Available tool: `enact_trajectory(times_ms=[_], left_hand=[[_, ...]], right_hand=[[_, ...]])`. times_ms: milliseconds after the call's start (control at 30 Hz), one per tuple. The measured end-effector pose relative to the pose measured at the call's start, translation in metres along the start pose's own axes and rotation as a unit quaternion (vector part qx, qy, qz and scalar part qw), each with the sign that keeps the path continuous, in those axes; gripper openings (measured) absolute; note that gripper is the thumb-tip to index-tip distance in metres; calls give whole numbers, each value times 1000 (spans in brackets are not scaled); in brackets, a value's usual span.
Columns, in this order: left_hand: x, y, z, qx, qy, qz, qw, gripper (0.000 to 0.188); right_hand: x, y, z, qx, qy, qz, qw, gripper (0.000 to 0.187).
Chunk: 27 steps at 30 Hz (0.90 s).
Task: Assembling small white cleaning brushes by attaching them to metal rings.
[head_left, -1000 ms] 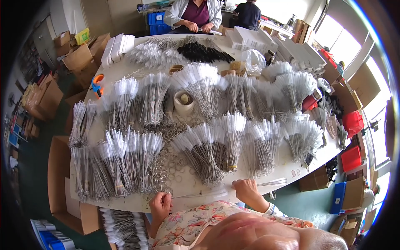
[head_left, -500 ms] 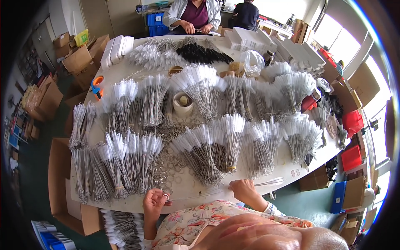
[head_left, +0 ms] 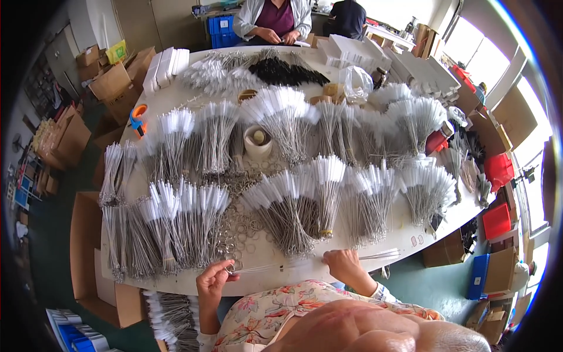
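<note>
Brush [head_left: 256, 270] in hand is a skinny one: thin silvery wire stem, then a pale, see-through-looking bristle end, lying roughly sideways along the table's [head_left: 404, 234] near edge, just left of the middle, between the two hands. Left hand [head_left: 212, 281] has thumb and forefinger pinching a shiny ring [head_left: 230, 268] at the wire end, other fingers loosely curled. Right hand [head_left: 345, 267] is by the bristle end with its fingers bent and close together, but honestly I can't tell if they're gripping it, since the back of the hand covers the tips. A few loose brushes [head_left: 381, 255] stick out past that hand, toward the right end of the near edge, partly hidden by it. Bristles on the one in hand nearly vanish against the white tabletop, and whether the ring is actually hooked onto the wire is too small to make out. Loose rings [head_left: 243, 234] sit further in, between fat brush bundles [head_left: 293, 223] whose stems overlap too much to count. Across the table's far edge a person [head_left: 275, 17] is cut off by the top of the view.
</note>
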State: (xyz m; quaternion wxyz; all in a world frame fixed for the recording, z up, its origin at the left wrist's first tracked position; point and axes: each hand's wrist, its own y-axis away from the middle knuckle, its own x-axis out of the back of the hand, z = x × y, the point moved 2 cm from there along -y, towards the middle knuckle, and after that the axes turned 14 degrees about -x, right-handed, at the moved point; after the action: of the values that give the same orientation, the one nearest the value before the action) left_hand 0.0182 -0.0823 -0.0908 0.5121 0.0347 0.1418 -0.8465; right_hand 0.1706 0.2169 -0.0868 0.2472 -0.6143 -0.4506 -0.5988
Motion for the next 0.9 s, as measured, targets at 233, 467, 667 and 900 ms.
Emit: enact_trajectory(times_ms=[233,467,667,900], left_hand=[[-3,-3,2,-7,-26,-16,1000,22],[-17,-27,9,-93,-45,-3,995,26],[-32,-64,70,-190,-29,-37,981,24],[-89,-77,11,-68,212,37,974,25]], right_hand=[[-3,1,-2,-2,-10,1,1000,9],[15,-11,-5,34,-273,-74,959,11],[93,-20,-83,141,-320,-18,936,6],[54,-7,-47,57,-82,-4,995,12]])
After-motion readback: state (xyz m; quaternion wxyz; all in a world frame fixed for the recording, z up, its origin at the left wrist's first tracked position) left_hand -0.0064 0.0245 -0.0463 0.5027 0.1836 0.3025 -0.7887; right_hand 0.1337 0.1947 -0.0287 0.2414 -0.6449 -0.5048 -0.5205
